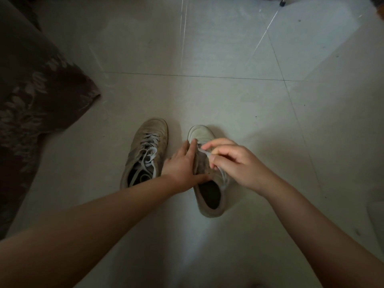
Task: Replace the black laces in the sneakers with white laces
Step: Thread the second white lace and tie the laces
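Nearest us, our left hand (182, 163) lay against the inner side of the right sneaker (209, 183) on the floor (228, 100), fingers fairly straight and steadying it, while our right hand (234, 161) pinched the white lace (202, 151) over its eyelets. We judged we were threading this second shoe; next, the lace tip wanted feeding through another eyelet. Just beyond, the left sneaker (145, 150) stood already laced white, a patterned cloth (37, 90) farther off.
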### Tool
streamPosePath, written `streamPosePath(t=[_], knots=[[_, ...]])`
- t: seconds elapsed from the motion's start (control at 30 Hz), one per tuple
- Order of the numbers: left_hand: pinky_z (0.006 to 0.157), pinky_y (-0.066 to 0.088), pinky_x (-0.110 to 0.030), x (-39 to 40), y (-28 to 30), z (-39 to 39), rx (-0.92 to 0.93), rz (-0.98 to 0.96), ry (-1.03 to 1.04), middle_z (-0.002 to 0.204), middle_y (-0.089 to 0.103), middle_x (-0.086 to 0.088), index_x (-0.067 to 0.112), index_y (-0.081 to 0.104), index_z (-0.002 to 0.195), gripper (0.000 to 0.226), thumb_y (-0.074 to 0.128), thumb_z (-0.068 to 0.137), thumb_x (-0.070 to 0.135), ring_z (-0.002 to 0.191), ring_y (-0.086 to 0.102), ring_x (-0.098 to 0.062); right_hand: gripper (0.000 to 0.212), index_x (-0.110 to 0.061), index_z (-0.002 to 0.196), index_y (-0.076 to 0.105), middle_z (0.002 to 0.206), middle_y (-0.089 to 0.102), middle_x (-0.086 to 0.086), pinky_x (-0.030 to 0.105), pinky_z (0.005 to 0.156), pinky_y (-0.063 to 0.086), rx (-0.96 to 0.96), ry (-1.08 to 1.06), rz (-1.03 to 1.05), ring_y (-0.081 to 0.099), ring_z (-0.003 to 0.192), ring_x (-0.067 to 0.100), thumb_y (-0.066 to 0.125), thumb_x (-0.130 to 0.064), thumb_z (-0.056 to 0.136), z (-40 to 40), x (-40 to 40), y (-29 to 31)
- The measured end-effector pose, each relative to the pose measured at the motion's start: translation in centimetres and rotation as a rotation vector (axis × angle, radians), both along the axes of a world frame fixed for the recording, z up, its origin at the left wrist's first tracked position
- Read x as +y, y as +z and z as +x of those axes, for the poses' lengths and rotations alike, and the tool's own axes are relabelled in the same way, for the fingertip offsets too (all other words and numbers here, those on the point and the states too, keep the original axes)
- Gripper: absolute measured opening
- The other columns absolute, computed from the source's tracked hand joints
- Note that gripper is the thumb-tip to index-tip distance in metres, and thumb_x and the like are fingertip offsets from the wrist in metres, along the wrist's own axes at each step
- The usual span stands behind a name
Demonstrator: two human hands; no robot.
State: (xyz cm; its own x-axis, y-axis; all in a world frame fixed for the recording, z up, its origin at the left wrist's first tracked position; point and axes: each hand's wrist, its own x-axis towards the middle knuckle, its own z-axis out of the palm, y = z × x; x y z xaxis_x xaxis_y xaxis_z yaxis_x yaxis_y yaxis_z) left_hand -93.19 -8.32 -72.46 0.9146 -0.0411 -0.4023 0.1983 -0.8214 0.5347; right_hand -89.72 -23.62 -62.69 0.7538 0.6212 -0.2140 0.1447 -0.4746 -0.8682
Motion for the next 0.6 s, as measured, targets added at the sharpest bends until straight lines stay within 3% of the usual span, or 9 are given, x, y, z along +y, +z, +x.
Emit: streamPosePath(t=[0.07, 0.13, 0.23, 0.3, 0.4, 0.47, 0.53, 0.6], knots=[[0.113, 0.024, -0.047, 0.6, 0.1, -0.8, -0.030, -0.040, -0.039, 0.158, 0.007, -0.005, 0.030, 0.000, 0.150, 0.109, 0.062, 0.069, 0.070, 0.144, 0.015, -0.024, 0.034, -0.026, 0.061, 0.057, 0.114, 0.054, -0.011, 0.019, 0.085, 0.042, -0.027, -0.010, -0.037, 0.058, 0.099, 0.006, 0.056, -0.012, 0.092, 0.2, -0.4, 0.2], [0.107, 0.035, -0.048, 0.9, 0.9, -1.1, -0.228, -0.186, -0.106, 0.151, 0.030, -0.008, 0.030, 0.025, 0.147, 0.090, 0.056, 0.073, 0.070, 0.138, 0.032, -0.024, 0.033, -0.026, 0.062, 0.057, 0.110, 0.054, -0.011, 0.020, 0.077, 0.044, -0.024, 0.011, -0.039, 0.059, 0.089, 0.010, 0.058, -0.012, 0.091, 0.2, -0.6, 0.4], [0.082, 0.052, -0.041, 1.7, 2.3, -0.7, -0.478, -0.336, -0.138, 0.109, 0.065, -0.004, 0.017, 0.065, 0.112, 0.043, 0.048, 0.089, 0.049, 0.100, 0.063, -0.021, 0.025, -0.026, 0.061, 0.055, 0.090, 0.056, -0.004, 0.020, 0.068, 0.041, -0.058, 0.030, -0.041, 0.055, 0.072, 0.006, 0.062, -0.028, 0.085, 0.3, -0.8, 1.2], [0.068, 0.052, -0.040, 2.3, 3.5, -0.1, -0.448, -0.353, -0.076, 0.083, 0.068, 0.000, 0.018, 0.068, 0.094, 0.032, 0.047, 0.090, 0.042, 0.078, 0.066, -0.019, 0.027, -0.018, 0.064, 0.057, 0.070, 0.053, -0.003, 0.027, 0.060, 0.040, -0.062, -0.025, -0.096, 0.048, 0.057, 0.007, 0.063, -0.034, 0.084, 1.1, -1.5, 1.7], [0.068, 0.054, -0.031, 2.6, 5.0, 1.1, -0.351, -0.454, 0.014, 0.075, 0.069, 0.002, 0.015, 0.067, 0.085, 0.020, 0.057, 0.091, 0.031, 0.069, 0.066, -0.012, 0.026, -0.013, 0.068, 0.059, 0.053, 0.048, -0.009, 0.026, 0.056, 0.034, -0.091, -0.142, -0.285, 0.044, 0.051, 0.006, 0.064, -0.031, 0.086, 3.1, -3.3, 1.1], [0.068, 0.050, -0.021, 2.1, 6.4, 2.1, -0.261, -0.633, 0.134, 0.070, 0.067, -0.001, 0.007, 0.066, 0.084, 0.016, 0.060, 0.091, 0.020, 0.065, 0.061, -0.011, 0.019, -0.017, 0.072, 0.059, 0.065, 0.056, -0.008, 0.027, 0.062, 0.039, -0.135, -0.220, -0.411, 0.054, 0.066, 0.011, 0.066, -0.030, 0.084, 3.9, -4.2, -0.2], [0.071, 0.046, -0.024, 1.4, 7.9, 3.3, -0.179, -0.814, 0.278, 0.067, 0.062, -0.001, 0.004, 0.064, 0.087, 0.015, 0.058, 0.092, 0.017, 0.068, 0.056, -0.015, 0.018, -0.014, 0.094, 0.063, 0.094, 0.063, 0.005, 0.031, 0.081, 0.045, -0.236, -0.360, -0.527, 0.059, 0.092, 0.022, 0.069, -0.027, 0.082, 3.9, -4.6, -1.7], [0.072, 0.046, -0.026, 0.7, 9.1, 4.8, -0.171, -0.873, 0.367, 0.065, 0.058, 0.000, 0.009, 0.061, 0.084, 0.014, 0.057, 0.093, 0.018, 0.065, 0.053, -0.012, 0.020, -0.012, 0.095, 0.064, 0.096, 0.064, 0.008, 0.034, 0.083, 0.047, -0.377, -0.443, -0.474, 0.061, 0.093, 0.025, 0.068, -0.026, 0.082, 3.2, -4.3, -2.4]])
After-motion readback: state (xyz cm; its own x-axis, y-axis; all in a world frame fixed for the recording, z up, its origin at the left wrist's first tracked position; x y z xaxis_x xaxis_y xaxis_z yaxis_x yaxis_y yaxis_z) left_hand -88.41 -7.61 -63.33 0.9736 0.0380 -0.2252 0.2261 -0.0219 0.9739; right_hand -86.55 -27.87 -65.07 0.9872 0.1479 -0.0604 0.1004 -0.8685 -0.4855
